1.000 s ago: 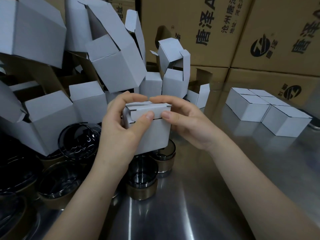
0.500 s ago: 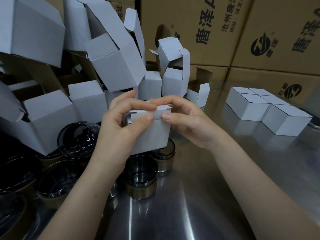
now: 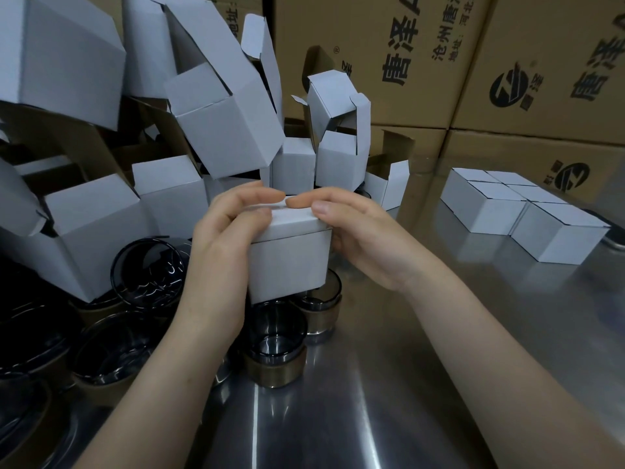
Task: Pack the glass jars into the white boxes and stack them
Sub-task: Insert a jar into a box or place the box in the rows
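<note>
A small white box (image 3: 291, 262) is held above the metal table (image 3: 422, 367) between both hands. My left hand (image 3: 225, 245) wraps its left side, with fingers curled over the lid. My right hand (image 3: 358, 228) grips the right side, fingertips pressing on the lid's top. The lid lies flat and closed. Its contents are hidden. Dark glass jars with gold bases (image 3: 275, 346) stand just below the box, and more jars (image 3: 145, 269) sit to the left. Several closed white boxes (image 3: 521, 211) lie in a flat group at the right.
A heap of open, empty white boxes (image 3: 223, 123) rises behind and left of my hands. Large brown printed cartons (image 3: 422, 55) wall off the back. Bare steel surface stretches in front and to the right.
The lid flap, raised a second ago, has been pushed down and tucked shut. My fingers moved from the box's front edge onto its top.
</note>
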`<state>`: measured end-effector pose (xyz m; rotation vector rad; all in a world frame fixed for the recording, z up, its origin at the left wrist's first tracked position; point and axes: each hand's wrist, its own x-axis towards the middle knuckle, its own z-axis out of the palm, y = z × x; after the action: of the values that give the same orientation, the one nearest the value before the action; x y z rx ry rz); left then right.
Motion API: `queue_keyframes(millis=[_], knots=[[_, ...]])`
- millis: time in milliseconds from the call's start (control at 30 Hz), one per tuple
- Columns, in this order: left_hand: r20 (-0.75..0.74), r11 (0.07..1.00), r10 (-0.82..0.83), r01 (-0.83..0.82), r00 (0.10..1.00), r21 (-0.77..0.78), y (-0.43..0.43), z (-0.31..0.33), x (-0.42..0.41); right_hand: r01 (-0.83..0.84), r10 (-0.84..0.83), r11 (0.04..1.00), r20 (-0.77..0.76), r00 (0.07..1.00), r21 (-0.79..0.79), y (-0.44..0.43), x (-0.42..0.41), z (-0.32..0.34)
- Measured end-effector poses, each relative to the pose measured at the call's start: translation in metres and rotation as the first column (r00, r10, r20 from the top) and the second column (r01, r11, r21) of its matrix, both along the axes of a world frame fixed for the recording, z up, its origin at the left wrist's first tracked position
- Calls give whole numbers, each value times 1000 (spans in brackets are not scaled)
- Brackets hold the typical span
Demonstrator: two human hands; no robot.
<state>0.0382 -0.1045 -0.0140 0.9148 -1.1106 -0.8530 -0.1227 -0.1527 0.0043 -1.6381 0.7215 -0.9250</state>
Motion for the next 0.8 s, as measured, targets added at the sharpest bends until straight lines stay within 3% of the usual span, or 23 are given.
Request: queue_keyframes(millis=[333,800], knots=[[-43,1000,-10,10,999,-7,1,0,-1,1,0,1000,-30,1000,29,0,1,1],[31,999,-22,23,999,-23,0,0,1,-110,107,991,44,993,82,-5,-2,-2]])
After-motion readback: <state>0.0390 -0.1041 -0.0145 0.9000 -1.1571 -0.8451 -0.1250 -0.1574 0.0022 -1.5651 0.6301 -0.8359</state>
